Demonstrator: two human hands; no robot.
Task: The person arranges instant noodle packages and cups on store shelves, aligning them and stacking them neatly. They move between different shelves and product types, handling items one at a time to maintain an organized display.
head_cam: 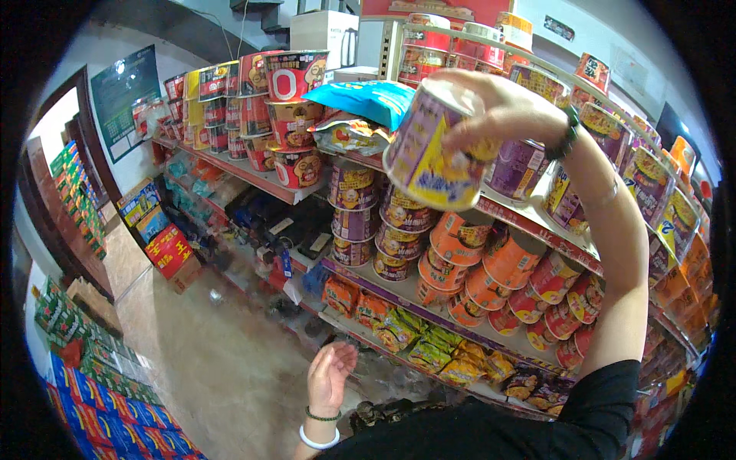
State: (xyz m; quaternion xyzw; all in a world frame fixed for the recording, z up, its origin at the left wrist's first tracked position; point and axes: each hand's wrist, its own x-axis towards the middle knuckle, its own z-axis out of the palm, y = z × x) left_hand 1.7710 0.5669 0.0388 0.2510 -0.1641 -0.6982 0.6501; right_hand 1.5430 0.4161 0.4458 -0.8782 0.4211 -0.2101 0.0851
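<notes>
My right hand is raised in front of the shelves, fingers and thumb around a purple and yellow instant-noodle cup. The cup is tilted, its wider end pointing down, just before the front edge of the upper shelf. Low in the view is my left hand, empty, with its fingers loosely curled and away from the goods. Behind the held cup, similar purple noodle cups stand on the upper shelf. A blue plastic packet lies left of it, on top of another packet.
Below are stacked purple cups, orange cups and bagged noodles. Red noodle cups are piled high on the left shelf. Cartons stand by the doorway; drink cases line the lower left floor.
</notes>
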